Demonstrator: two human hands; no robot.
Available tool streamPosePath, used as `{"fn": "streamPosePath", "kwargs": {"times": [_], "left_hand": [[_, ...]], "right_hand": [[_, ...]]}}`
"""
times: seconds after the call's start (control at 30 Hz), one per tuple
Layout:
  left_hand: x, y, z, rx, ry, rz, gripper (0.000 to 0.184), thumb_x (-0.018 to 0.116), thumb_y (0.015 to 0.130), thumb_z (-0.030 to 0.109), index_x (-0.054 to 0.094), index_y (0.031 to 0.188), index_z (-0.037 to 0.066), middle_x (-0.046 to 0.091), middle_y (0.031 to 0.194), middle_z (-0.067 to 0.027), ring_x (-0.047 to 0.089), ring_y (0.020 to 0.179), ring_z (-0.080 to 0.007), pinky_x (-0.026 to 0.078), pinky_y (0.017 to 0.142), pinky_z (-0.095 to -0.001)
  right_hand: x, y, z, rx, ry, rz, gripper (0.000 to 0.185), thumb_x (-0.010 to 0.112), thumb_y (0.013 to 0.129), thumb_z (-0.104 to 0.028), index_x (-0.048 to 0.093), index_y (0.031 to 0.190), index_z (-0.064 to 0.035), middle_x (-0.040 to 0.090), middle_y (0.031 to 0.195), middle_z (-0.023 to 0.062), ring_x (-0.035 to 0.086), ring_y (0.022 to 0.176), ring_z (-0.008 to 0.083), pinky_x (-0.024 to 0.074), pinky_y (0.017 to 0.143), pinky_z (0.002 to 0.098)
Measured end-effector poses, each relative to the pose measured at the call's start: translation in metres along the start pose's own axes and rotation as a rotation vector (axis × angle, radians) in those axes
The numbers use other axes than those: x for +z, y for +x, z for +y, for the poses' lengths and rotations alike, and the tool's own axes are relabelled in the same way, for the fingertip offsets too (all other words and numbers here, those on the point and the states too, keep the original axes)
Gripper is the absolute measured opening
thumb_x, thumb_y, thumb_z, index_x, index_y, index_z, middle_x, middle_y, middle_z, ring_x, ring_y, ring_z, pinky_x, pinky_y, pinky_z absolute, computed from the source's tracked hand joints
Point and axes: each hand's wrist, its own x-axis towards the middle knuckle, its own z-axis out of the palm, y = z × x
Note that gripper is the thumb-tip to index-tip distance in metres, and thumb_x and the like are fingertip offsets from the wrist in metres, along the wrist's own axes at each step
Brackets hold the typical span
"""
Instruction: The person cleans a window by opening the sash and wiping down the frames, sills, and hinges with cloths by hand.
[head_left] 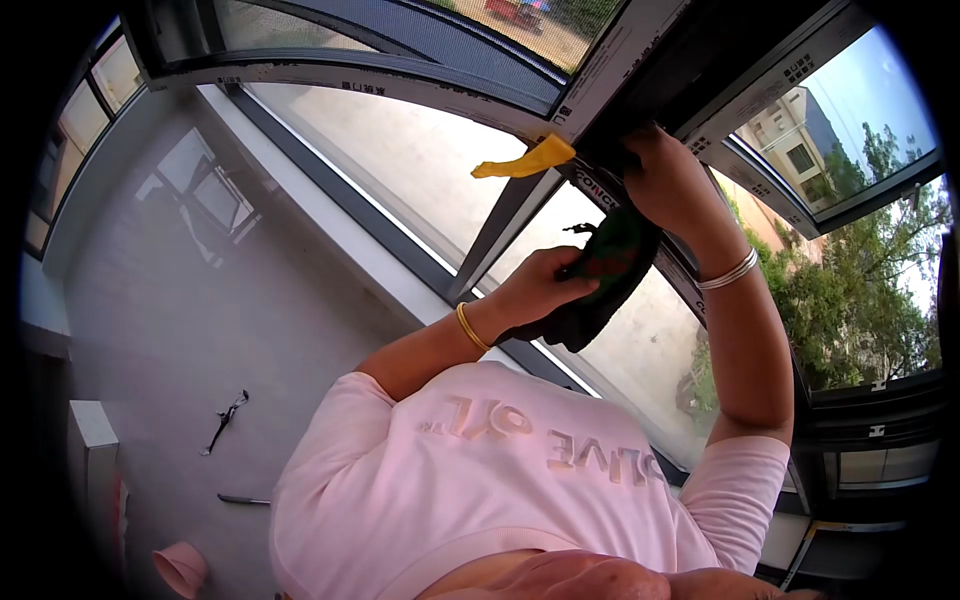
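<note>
My left hand [548, 290], with a gold bracelet at the wrist, is closed on a dark cloth item [618, 270] with green and reddish patches; it looks like a soft pouch, though its exact kind is unclear. Higher up, my right hand [672, 185], wearing silver bangles, is curled against the dark window frame [665, 85]. Its fingertips sink into shadow, so what they grip is hidden. A yellow cloth strip [525, 158] hangs from the frame corner just left of my right hand.
Window panels surround my hands, including an open sash [835, 130] at the right. Below the windows runs a pale ledge [335, 230]. On the grey floor [200, 330] lie a small black strap-like thing [224, 422], a dark thin tool [243, 499] and a pink container [181, 568].
</note>
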Motion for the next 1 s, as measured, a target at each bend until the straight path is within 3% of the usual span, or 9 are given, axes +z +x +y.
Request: {"fn": "streamPosePath", "kwargs": {"times": [0.07, 0.17, 0.23, 0.3, 0.33, 0.4, 0.53, 0.8, 1.0], "left_hand": [[-0.001, -0.001, 0.003, -0.025, 0.031, 0.008, 0.023, 0.073, 0.091, 0.014, 0.066, 0.105, -0.002, 0.063, 0.088, 0.0016, 0.053, 0.082, -0.0041, 0.048, 0.073, -0.0242], [-0.004, -0.002, 0.005, -0.046, 0.066, 0.009, 0.022, 0.073, 0.091, 0.013, 0.066, 0.105, -0.002, 0.064, 0.09, 0.0012, 0.054, 0.083, -0.0044, 0.048, 0.075, -0.0241], [-0.005, -0.001, 0.002, -0.038, 0.073, 0.002, 0.021, 0.072, 0.092, 0.013, 0.066, 0.106, -0.002, 0.065, 0.091, 0.0009, 0.055, 0.084, -0.0047, 0.049, 0.076, -0.0241], [-0.003, 0.001, 0.0, -0.016, -0.072, 0.014, 0.02, 0.071, 0.092, 0.011, 0.066, 0.106, -0.002, 0.066, 0.093, 0.0004, 0.056, 0.085, -0.0054, 0.049, 0.078, -0.0246], [0.0, 0.0, 0.002, -0.02, -0.069, 0.01, 0.02, 0.071, 0.092, 0.011, 0.066, 0.106, -0.002, 0.066, 0.093, 0.0004, 0.056, 0.085, -0.0054, 0.049, 0.078, -0.0246], [0.001, 0.0, 0.009, 0.067, -0.063, 0.07, 0.023, 0.073, 0.09, 0.018, 0.065, 0.099, -0.002, 0.062, 0.081, -0.0005, 0.053, 0.076, -0.0066, 0.047, 0.069, -0.0269], [0.0, 0.0, 0.006, 0.035, -0.103, 0.078, 0.022, 0.073, 0.091, 0.017, 0.065, 0.099, -0.002, 0.062, 0.082, 0.0003, 0.053, 0.078, -0.0059, 0.047, 0.07, -0.0264], [0.017, -0.004, 0.019, 0.031, -0.259, 0.047, 0.016, 0.069, 0.093, 0.008, 0.065, 0.105, -0.001, 0.066, 0.095, -0.0001, 0.058, 0.09, -0.0067, 0.049, 0.081, -0.0257], [0.012, -0.003, 0.009, 0.021, -0.384, 0.023, 0.019, 0.068, 0.093, 0.007, 0.064, 0.11, -0.001, 0.067, 0.101, -0.0019, 0.061, 0.094, -0.0082, 0.05, 0.084, -0.0262]], "right_hand": [[0.016, 0.009, 0.009, -0.145, 0.106, 0.193, 0.037, 0.054, 0.083, -0.011, 0.069, 0.116, -0.0054, 0.066, 0.118, 0.0164, 0.067, 0.101, 0.0357, 0.0549, 0.087, 0.0451], [-0.004, -0.011, -0.006, 0.013, 0.001, 0.062, 0.038, 0.051, 0.083, -0.003, 0.066, 0.117, 0.0003, 0.065, 0.115, 0.0223, 0.062, 0.108, 0.04, 0.0514, 0.094, 0.0463], [-0.008, -0.012, -0.004, -0.01, 0.03, 0.083, 0.037, 0.052, 0.083, -0.001, 0.065, 0.118, 0.0011, 0.063, 0.116, 0.0214, 0.061, 0.108, 0.0412, 0.0515, 0.093, 0.0455], [-0.007, -0.01, -0.004, -0.164, 0.158, 0.288, 0.037, 0.054, 0.084, -0.001, 0.065, 0.119, 0.0013, 0.06, 0.121, 0.0206, 0.062, 0.108, 0.0411, 0.0519, 0.093, 0.0448], [0.001, -0.003, -0.001, -0.291, 0.188, 0.331, 0.033, 0.057, 0.086, -0.007, 0.067, 0.116, -0.0006, 0.061, 0.116, 0.0186, 0.065, 0.1, 0.0377, 0.055, 0.088, 0.0433], [0.009, 0.0, 0.003, -0.304, 0.18, 0.291, 0.032, 0.057, 0.085, -0.007, 0.068, 0.115, -0.0003, 0.06, 0.115, 0.0193, 0.064, 0.101, 0.0381, 0.0546, 0.089, 0.0438], [0.02, 0.005, 0.008, -0.365, 0.225, 0.313, 0.031, 0.057, 0.082, -0.007, 0.069, 0.11, 0.0013, 0.061, 0.111, 0.0209, 0.062, 0.104, 0.0394, 0.0536, 0.089, 0.0448], [0.032, 0.005, 0.003, -0.357, 0.387, 0.393, 0.033, 0.059, 0.078, -0.009, 0.069, 0.107, 0.0041, 0.062, 0.107, 0.0224, 0.061, 0.1, 0.0407, 0.0513, 0.091, 0.0448], [0.035, -0.017, -0.008, -0.342, 0.234, 0.52, 0.033, 0.064, 0.082, -0.011, 0.069, 0.113, -0.0011, 0.062, 0.115, 0.0154, 0.057, 0.112, 0.0351, 0.0444, 0.101, 0.0442]]}}
